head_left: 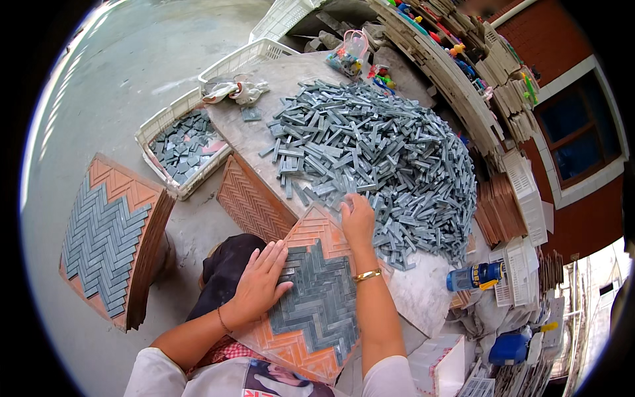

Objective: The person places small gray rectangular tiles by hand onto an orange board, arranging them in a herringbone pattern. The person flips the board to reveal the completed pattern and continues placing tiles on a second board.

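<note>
On my lap rests an orange herringbone mould tray (pixel 311 231), its middle slots filled with grey strip tiles (pixel 314 298) and its orange ends bare. My left hand (pixel 263 276) lies flat, fingers stretched out, over the left edge of the laid tiles. Beyond the tray, a big heap of loose grey strip tiles (pixel 390 159) covers the pale tabletop (pixel 423 298). My right hand (pixel 358 221) is at the heap's near edge, just above the tray's far corner. Its fingers are curled in a pinch, and whatever they hold is hidden among the tiles.
At left stands a stack of mould trays (pixel 109 241), the top one partly tiled. Another orange tray (pixel 254 198) leans against the table. A white basket (pixel 188 155) holds square grey pieces. A blue bottle (pixel 473 276) and white crates (pixel 526 192) are at right.
</note>
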`<state>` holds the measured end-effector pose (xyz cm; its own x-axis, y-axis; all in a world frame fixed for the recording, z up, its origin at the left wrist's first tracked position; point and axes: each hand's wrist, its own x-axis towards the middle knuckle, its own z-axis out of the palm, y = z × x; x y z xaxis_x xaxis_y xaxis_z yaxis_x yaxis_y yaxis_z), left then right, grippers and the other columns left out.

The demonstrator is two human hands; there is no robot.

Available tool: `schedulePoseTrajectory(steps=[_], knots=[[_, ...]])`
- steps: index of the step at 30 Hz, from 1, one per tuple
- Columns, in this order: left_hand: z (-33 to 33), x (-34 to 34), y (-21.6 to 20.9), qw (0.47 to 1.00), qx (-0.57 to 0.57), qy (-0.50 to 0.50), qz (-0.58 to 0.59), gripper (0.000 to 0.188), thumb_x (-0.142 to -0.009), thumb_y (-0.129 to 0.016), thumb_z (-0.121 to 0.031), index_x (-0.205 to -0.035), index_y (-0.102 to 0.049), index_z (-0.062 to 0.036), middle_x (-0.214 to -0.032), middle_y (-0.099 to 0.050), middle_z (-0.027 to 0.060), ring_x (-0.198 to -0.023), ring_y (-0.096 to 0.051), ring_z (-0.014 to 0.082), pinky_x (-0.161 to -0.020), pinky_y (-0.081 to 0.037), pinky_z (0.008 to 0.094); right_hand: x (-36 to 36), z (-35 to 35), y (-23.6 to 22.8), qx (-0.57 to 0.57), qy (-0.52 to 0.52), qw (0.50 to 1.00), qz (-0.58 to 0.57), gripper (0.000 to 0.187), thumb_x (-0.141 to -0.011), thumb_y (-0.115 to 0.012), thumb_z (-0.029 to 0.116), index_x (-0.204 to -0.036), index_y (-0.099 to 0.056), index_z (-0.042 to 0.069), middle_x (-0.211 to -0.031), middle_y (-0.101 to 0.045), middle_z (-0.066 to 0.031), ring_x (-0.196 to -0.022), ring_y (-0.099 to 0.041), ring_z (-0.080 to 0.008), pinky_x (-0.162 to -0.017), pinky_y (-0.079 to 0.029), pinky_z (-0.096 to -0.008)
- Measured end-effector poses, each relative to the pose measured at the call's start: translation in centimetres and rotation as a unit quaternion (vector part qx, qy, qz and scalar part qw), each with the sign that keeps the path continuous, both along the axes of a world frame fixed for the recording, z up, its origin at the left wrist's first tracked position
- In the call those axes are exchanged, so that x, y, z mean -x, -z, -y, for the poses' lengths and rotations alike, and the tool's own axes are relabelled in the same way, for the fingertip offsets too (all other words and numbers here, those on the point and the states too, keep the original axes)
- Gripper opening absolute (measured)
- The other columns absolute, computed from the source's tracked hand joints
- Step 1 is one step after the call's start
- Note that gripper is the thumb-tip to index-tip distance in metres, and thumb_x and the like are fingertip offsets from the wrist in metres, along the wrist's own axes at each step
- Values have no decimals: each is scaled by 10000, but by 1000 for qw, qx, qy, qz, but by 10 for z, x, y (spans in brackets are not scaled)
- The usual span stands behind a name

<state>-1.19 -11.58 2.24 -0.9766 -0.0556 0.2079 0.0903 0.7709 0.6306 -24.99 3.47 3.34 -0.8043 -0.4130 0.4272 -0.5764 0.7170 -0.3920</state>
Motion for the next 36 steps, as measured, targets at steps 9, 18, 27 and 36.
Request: schedulePoseTrajectory(steps=[9, 18, 27, 36], knots=[[-5, 27, 26, 997, 71, 21, -15, 656, -847, -616, -321, -1375, -399, 2, -1460, -365, 140, -1370, -316, 280, -1124, -234, 445, 7, 13, 8, -162, 37, 983, -80, 194, -768, -677, 117, -908, -547, 84, -873, -563, -88, -855, -602, -297, -649, -515, -412], [-7, 6, 9, 996, 92, -10, -4, 736, -820, -633, -391, -1373, -389, 29, -1461, -331, 209, -1384, -283, 314, -1133, -221, 438, -39, 12, -21, 172, -71, 973, 134, 192, -761, -615, -20, -937, -558, 31, -824, -603, -57, -707, -625, -162, -629, -512, -263], [-10, 11, 10, 996, 85, 2, -5, 747, -818, -640, -380, -1363, -378, 58, -1455, -337, 212, -1377, -293, 326, -1134, -224, 434, -65, -4, 13, 210, -100, 873, 429, 111, -804, -611, -25, -912, -637, -15, -798, -644, -54, -742, -628, -117, -645, -493, -246], [-11, 12, 12, 998, 63, -11, -3, 769, -802, -660, -361, -1363, -363, 74, -1459, -320, 232, -1380, -281, 349, -1131, -219, 455, -69, 4, 18, 26, -178, 969, 169, 101, -739, -687, 55, -829, -683, 8, -816, -651, -129, -740, -618, -285, -688, -483, -362]])
